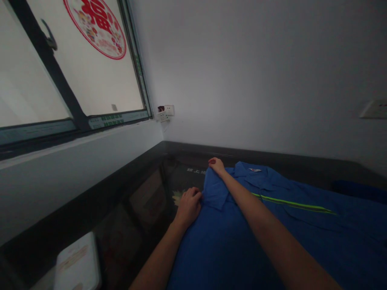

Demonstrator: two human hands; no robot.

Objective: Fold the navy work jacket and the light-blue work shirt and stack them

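Note:
A blue work jacket (242,249) is spread on a dark glossy tabletop (145,225), its collar with a white label towards the wall and a yellow-green stripe across it. Part of it, perhaps a sleeve, lies folded over at the left side. My right hand (216,165) reaches over the jacket and pinches the far corner of that folded part. At the jacket's left edge, my left hand (190,204) has its fingers curled down against the near corner of the same fold; its fingertips are partly hidden.
A white box (78,264) sits on the tabletop at lower left. Walls border the table at the back and left, with a window (99,80) above the left one. A socket with a plug adapter (163,116) is in the corner. Dark blue cloth (359,191) lies far right.

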